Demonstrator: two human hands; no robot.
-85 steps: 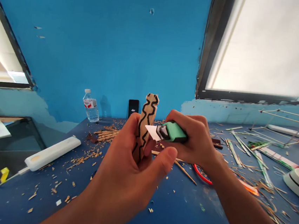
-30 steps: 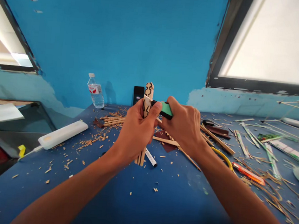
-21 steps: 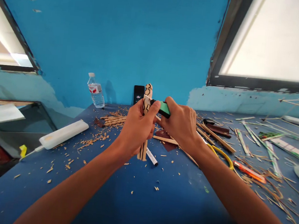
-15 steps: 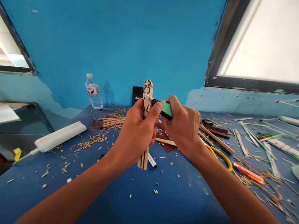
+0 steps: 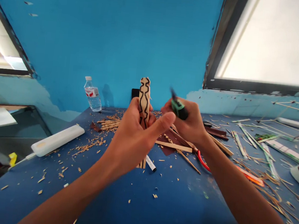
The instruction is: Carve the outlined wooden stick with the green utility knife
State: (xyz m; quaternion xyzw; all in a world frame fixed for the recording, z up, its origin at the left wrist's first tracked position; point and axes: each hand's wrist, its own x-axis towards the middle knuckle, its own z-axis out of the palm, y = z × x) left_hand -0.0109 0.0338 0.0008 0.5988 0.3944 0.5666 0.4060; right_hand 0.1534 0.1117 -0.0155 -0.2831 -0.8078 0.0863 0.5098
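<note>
My left hand point(image 5: 134, 131) grips a flat wooden strip point(image 5: 144, 101) upright, its thumb stretched out to the right. Wavy black lines run down the strip's face, and its upper edges are notched. To the right, my right hand point(image 5: 191, 117) is closed round a green and black utility knife point(image 5: 178, 107), whose smeared tip points up and left, apart from the wood. Below the left hand, a white marker point(image 5: 151, 163) with a black cap lies on the table behind the strip's lower end.
Wood shavings litter the blue table point(image 5: 119, 200). At the back left stands a water bottle point(image 5: 93, 94), near a long white block point(image 5: 58, 140). A dark phone point(image 5: 134, 93) leans on the wall. Red-handled pliers point(image 5: 201, 161), an orange cutter point(image 5: 251, 176) and thin strips lie to the right.
My right hand has drawn the knife off the strip, moving right and turning the tip upward. My left thumb has lifted off the strip, whose lined face now shows more fully.
</note>
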